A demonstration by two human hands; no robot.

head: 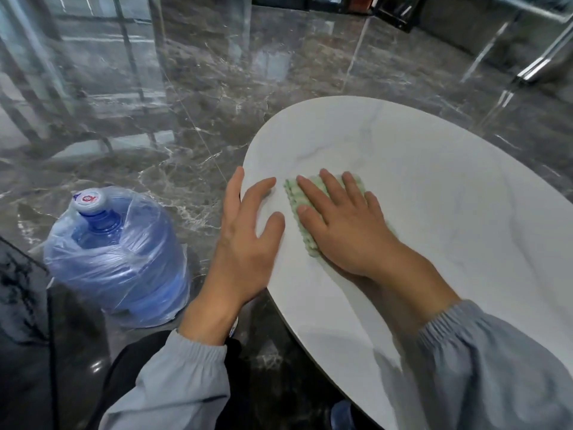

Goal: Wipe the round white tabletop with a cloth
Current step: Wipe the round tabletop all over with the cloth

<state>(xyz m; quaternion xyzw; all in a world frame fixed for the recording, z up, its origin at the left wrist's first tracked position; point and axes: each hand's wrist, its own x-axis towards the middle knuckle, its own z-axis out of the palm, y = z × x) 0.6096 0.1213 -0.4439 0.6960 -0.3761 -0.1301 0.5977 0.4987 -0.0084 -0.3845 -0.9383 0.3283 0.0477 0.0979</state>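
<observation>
Green-and-white cloth (291, 193) lay flat on the table (434, 212), near its left rim, pinned under the right hand (344, 231). That hand's grip was spread: palm down, fingers straight and fanned, pressing the cloth to the top with nothing curled round it. The left hand (248, 240) sat just beside the cloth at the table's left rim, its grip spread too and holding nothing. Its thumb and forefinger lay over the white top, and the other fingers reached past the rim. Motion blur hid whether it pressed down. Both wrists came out of grey sleeves (192, 367) with elastic cuffs.

The cloth's knobbly weave showed ahead of the fingertips and along the thumb side, while the rest was hidden under the palm. The table's top was round, white with faint grey veins, and bare beyond the cloth and to its right. Left of the table, on the glossy dark marble floor (217, 88), stood a blue bottle (117, 259) wrapped in clear plastic, apart from the rim. Beyond the table the floor ran open.
</observation>
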